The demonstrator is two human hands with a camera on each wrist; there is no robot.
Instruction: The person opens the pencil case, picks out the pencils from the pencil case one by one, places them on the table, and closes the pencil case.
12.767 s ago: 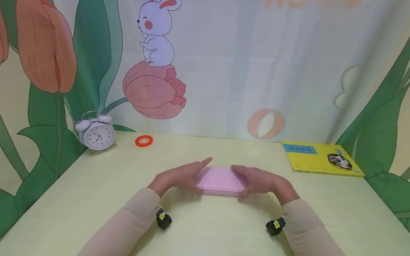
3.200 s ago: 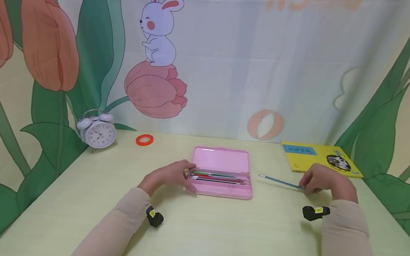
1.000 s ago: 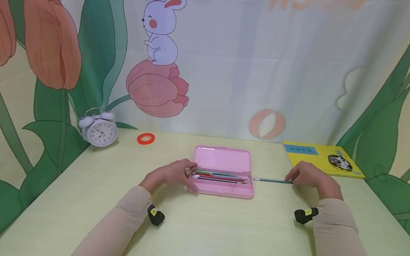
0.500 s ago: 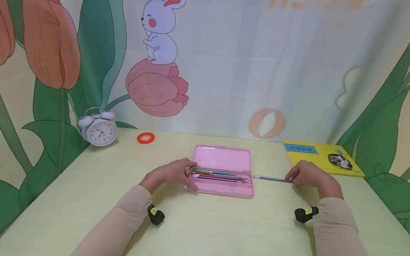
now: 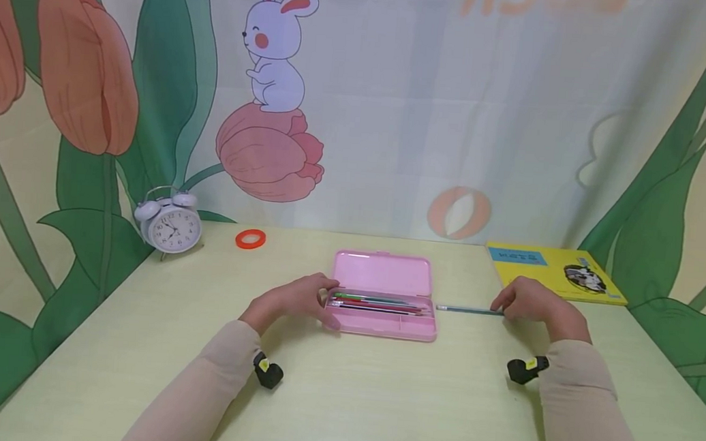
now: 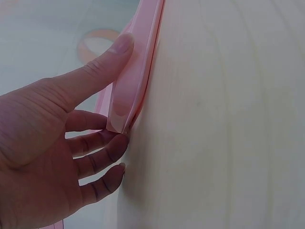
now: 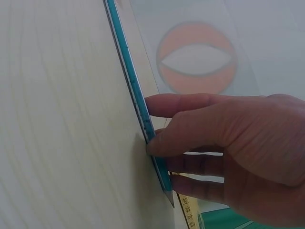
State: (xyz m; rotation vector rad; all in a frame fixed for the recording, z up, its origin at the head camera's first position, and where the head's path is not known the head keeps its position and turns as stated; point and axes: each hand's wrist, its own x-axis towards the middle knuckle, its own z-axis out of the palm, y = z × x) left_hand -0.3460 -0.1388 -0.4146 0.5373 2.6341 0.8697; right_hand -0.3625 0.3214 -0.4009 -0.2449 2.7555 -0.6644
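The pink pencil case [image 5: 361, 323] lies with its lid raised at the middle of the table. Several pencils [image 5: 378, 307], among them green, red and dark ones, fill its rear compartment. My left hand [image 5: 295, 298] holds the case's left end; in the left wrist view the thumb [image 6: 102, 64] lies along the pink side, with fingertips at the corner. To the right of the case, my right hand [image 5: 534, 305] pinches a blue-green pencil [image 5: 466, 310] near its sharpened tip. That pencil's eraser end points at the case, a small gap apart from it.
At the back left stand a white alarm clock [image 5: 174, 227] and, beside it, an orange-red ring [image 5: 250, 238]. A yellow book [image 5: 546, 271] lies at the back right, just behind my right hand. A printed curtain [image 5: 385, 113] hangs behind the table.
Earliest, both hands were on the closed case; its lid is now raised. Since 3.2 s ago my right hand has brought the pencil leftward and straightened it. Over the last second almost nothing has moved.
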